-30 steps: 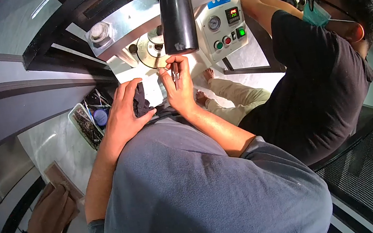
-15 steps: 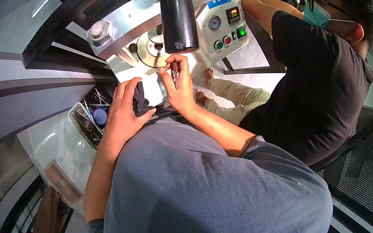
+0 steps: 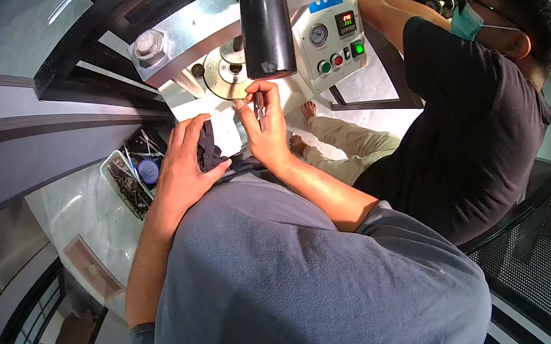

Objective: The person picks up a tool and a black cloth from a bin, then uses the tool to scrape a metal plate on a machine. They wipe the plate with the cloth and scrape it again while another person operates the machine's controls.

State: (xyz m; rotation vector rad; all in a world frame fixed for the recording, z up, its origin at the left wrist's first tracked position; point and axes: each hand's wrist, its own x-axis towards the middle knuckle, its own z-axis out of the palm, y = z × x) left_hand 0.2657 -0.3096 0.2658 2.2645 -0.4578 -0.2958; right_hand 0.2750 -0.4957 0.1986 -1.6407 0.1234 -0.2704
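Observation:
My left hand (image 3: 181, 168) curves around a bunched black cloth (image 3: 208, 146), with the thumb apart from the fingers and the cloth between them. My right hand (image 3: 267, 130) is closed on a slim metal tool (image 3: 259, 107) that looks like tweezers, pinched between thumb and fingers. Its fingertips are at the front edge of a round metal plate (image 3: 220, 84) on the press-like machine. What the tool's tip touches is too small to make out. Above the right hand hangs a thick black handle (image 3: 265, 24), hiding part of the machine.
A control panel (image 3: 334, 38) with a gauge, lit display and buttons is right of the handle. A masked co-worker (image 3: 474, 121) sits at the right, arms stretched forward. On the left stand a tray (image 3: 122, 188) of small metal parts and a blue-lidded container (image 3: 148, 171).
Both of my hands hold nearly the same pose, and the view has shifted very slightly. At the lower left, a person's arm seen beyond the frame has moved.

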